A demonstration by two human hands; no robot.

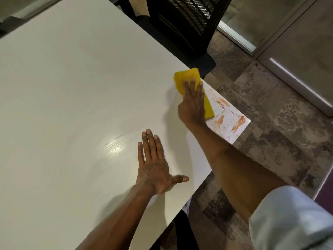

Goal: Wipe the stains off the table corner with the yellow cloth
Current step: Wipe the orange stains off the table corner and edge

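Note:
A folded yellow cloth (187,76) lies on the white table (72,87) close to its right corner. My right hand (191,103) presses flat on the cloth, fingers spread over it, covering its middle. Orange-brown stains (228,121) smear the table corner just to the right of the cloth. My left hand (155,165) rests flat on the tabletop nearer to me, fingers apart, holding nothing.
A black mesh office chair (185,24) stands at the table's far edge, right behind the cloth. Patterned carpet (279,150) lies beyond the corner, and a grey partition wall (297,42) runs at the far right.

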